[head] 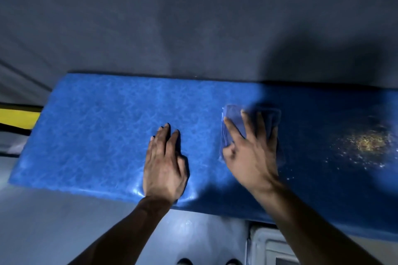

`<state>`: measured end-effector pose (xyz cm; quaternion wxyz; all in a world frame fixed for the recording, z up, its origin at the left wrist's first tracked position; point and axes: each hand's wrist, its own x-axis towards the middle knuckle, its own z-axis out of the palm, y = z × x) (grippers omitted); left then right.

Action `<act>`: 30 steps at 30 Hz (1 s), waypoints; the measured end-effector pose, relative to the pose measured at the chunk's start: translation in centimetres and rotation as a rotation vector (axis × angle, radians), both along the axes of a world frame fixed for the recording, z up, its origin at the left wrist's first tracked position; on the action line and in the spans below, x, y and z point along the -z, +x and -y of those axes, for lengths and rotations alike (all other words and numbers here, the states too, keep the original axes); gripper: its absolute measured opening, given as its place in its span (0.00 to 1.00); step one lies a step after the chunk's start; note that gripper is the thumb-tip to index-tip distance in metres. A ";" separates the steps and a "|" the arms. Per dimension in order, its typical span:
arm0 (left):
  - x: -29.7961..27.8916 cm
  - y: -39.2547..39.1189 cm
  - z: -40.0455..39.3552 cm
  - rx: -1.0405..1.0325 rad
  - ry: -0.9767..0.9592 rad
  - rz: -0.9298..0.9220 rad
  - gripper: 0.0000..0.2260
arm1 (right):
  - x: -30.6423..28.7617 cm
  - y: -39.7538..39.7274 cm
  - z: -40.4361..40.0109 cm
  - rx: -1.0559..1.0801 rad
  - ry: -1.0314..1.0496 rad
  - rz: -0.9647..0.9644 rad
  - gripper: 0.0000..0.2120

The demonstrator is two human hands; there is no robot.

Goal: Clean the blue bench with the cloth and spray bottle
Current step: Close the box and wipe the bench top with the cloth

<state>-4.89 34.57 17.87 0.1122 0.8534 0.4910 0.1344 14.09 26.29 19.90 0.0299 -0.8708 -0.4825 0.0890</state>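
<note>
The blue bench (97, 135) runs across the middle of the view, its right end cut off by the frame and sunk in shadow. The right hand (249, 153) lies flat with fingers spread wide, pressing a blue cloth (231, 120) against the seat; the cloth is blurred and mostly covered by the hand. The left hand (164, 163) rests open, palm down, just beside it, holding nothing. Yellowish crumbs (366, 142) speckle the dark right end. No writing is legible anywhere.
</note>
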 end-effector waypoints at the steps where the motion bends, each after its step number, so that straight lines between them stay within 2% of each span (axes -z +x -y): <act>1: 0.0 0.0 0.0 0.000 -0.003 0.000 0.26 | -0.1 -0.5 1.1 0.014 -0.002 -0.002 0.35; 3: -0.1 -0.1 -0.1 0.001 -0.011 0.000 0.26 | -0.1 -1.5 3.6 0.051 0.030 -0.008 0.36; 8: -0.5 0.0 0.2 0.002 -0.056 0.019 0.26 | 0.2 -3.1 9.3 0.041 0.209 0.045 0.30; 13: -1.0 0.9 1.0 0.102 -0.079 0.091 0.25 | 0.7 -3.3 10.3 0.046 0.202 0.086 0.29; 16: -0.7 4.2 3.5 0.219 -0.084 0.071 0.24 | 1.3 -2.8 10.1 0.022 0.165 0.107 0.31; 21: -0.4 8.2 6.1 0.072 -0.061 0.003 0.27 | 1.6 0.2 7.7 0.010 0.090 0.083 0.37; 26: -0.1 8.2 6.4 0.067 -0.005 -0.003 0.28 | 1.8 6.2 3.9 -0.102 0.027 0.087 0.38; 30: 0.2 8.4 6.5 0.050 0.034 -0.025 0.28 | 1.2 11.3 0.4 -0.128 0.062 0.004 0.39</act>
